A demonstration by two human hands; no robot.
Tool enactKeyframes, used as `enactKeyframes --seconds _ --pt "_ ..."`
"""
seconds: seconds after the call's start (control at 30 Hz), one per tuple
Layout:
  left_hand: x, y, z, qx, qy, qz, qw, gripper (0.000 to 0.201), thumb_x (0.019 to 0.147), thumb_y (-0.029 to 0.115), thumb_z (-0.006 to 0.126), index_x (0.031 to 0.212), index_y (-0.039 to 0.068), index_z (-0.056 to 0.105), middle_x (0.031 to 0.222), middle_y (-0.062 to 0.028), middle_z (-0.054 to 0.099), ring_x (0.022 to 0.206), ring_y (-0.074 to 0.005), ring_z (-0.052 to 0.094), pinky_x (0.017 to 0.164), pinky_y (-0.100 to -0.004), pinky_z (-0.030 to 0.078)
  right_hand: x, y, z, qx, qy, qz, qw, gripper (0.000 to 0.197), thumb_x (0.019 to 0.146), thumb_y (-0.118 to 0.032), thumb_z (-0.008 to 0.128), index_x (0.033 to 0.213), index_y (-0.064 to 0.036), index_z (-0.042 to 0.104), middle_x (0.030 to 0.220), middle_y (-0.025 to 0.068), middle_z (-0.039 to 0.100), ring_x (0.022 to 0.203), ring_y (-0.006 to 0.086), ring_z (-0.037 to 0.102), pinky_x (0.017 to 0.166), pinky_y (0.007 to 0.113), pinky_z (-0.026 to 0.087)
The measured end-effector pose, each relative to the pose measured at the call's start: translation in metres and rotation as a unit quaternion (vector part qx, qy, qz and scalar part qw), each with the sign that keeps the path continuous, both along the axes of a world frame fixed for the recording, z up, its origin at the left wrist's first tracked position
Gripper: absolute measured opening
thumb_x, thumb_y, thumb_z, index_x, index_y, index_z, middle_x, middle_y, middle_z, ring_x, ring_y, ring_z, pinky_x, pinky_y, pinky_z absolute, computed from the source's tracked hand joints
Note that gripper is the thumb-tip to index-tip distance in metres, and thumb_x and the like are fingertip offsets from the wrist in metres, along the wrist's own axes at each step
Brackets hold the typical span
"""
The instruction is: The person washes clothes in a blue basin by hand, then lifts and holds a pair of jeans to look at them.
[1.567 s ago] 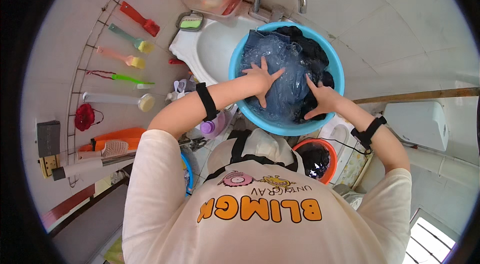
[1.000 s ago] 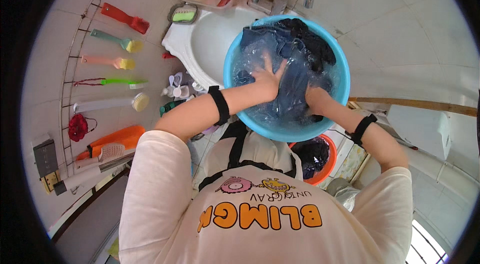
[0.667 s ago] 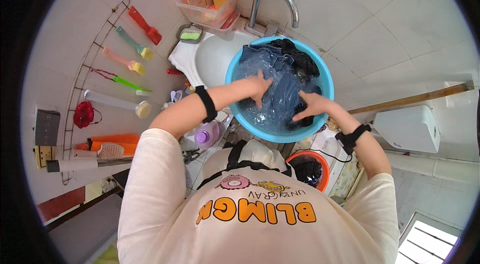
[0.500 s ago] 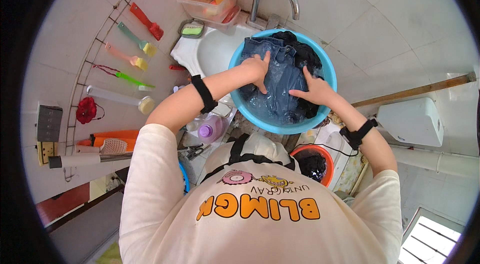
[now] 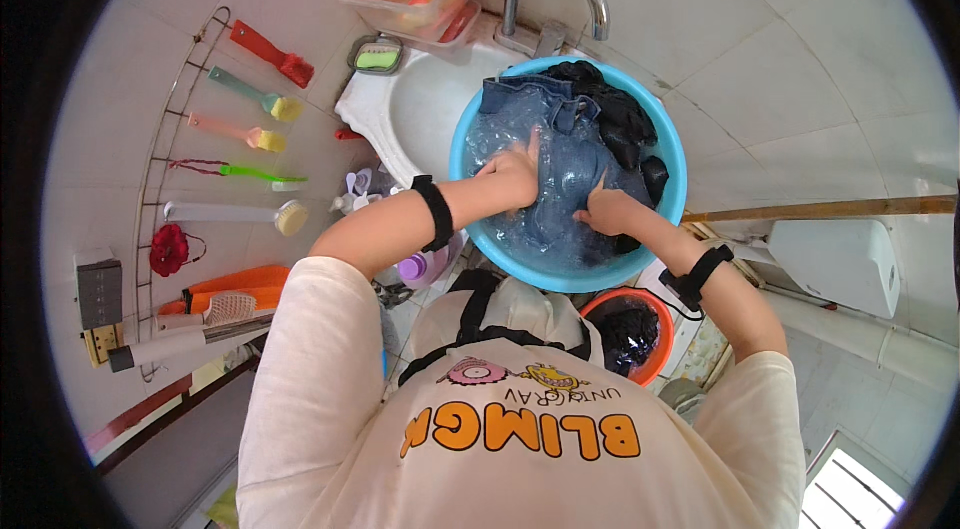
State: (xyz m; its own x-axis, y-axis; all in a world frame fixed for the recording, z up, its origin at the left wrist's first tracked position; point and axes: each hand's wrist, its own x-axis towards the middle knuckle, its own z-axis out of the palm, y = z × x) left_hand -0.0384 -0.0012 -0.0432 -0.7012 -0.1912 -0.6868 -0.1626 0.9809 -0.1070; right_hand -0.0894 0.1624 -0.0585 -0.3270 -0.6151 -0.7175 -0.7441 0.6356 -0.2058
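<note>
the blue denim [image 5: 572, 174] lies wet in the light-blue basin [image 5: 674, 144], beside dark cloth [image 5: 612, 114]; left hand [image 5: 514, 177] and right hand [image 5: 605, 211] are on it, fingers partly hidden, so whether either grips is unclear; working it well calls for even pressure, folds kept inside the rim
</note>
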Motion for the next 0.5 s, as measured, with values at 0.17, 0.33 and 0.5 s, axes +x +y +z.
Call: enactKeyframes --seconds 0.17,0.33,0.5 --pt "-0.003 0.0 -0.035 -0.045 0.052 0.038 0.997 0.124 0.057 0.018 0.083 0.142 0.001 -0.006 0.131 -0.0184 0.039 0.109 -0.0379 0.052 0.06 -0.0528 0.054 0.003 -0.01 0.007 -0.002 -0.006 0.069 0.998 0.061 0.092 -0.036 0.043 0.092 0.0238 0.051 0.086 0.0323 0.059 0.08 0.0439 0.061 0.081 0.046 0.046" --pt "-0.008 -0.008 -0.023 -0.057 -0.017 -0.116 0.991 0.12 0.06 0.038 0.08 0.142 0.001 0.001 0.137 -0.0218 0.035 0.111 -0.0302 0.053 0.073 -0.0445 0.054 0.009 0.009 -0.009 -0.034 -0.016 -0.103 0.994 0.087 0.088 -0.042 0.046 0.125 0.0269 0.009 0.102 0.0381 0.054 0.097 0.044 0.056 0.09 0.04 0.042" --pt "-0.028 -0.018 0.055 0.052 -0.04 -0.178 0.982 0.109 0.047 0.055 0.082 0.129 -0.001 0.038 0.135 -0.0207 0.039 0.109 -0.0325 0.054 0.087 -0.0355 0.047 0.012 0.02 0.029 -0.078 0.019 -0.157 0.984 0.111 0.076 -0.058 0.058 0.135 0.0138 -0.003 0.104 0.0342 0.056 0.097 0.0395 0.058 0.085 0.039 0.046"
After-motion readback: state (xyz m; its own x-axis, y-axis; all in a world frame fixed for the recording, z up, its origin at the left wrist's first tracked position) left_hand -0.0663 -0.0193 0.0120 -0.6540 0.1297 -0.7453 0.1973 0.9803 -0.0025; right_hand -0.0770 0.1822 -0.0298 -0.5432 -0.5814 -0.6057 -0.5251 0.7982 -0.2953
